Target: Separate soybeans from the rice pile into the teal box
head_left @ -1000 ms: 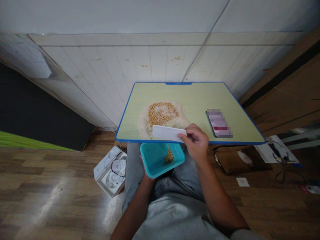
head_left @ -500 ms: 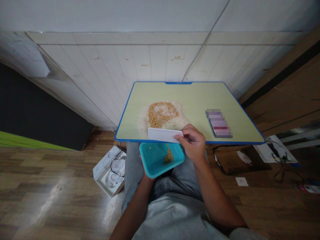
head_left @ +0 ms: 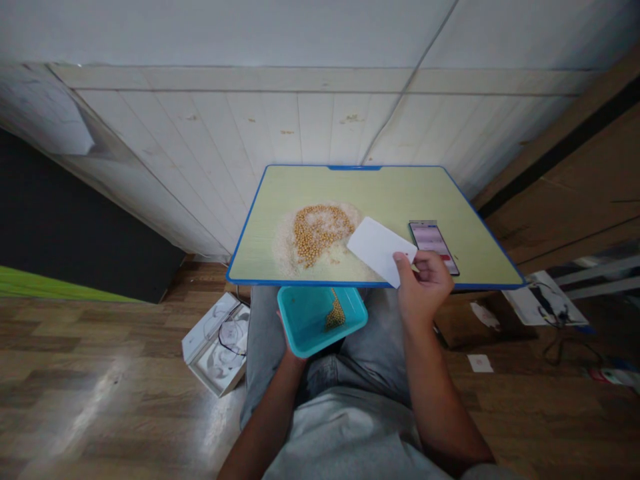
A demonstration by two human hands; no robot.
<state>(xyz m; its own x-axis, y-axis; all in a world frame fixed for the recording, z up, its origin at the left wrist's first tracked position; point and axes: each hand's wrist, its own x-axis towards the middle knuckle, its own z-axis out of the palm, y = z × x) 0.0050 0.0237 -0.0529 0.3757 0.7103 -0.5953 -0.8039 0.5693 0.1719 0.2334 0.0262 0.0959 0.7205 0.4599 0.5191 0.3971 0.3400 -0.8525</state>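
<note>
Lifted from the desk's near edge, the white card [head_left: 381, 249] now hangs tilted at 3 o'clock of the yellow beans [head_left: 316, 233], pinched in the right hand [head_left: 423, 288] fingers. Left hand [head_left: 289, 339] fingers grip the teal tray [head_left: 306, 321] below the desk [head_left: 390, 190], some beans inside. Rice [head_left: 285, 241] rings the pile; a phone [head_left: 434, 239] lies at 3 o'clock.
</note>
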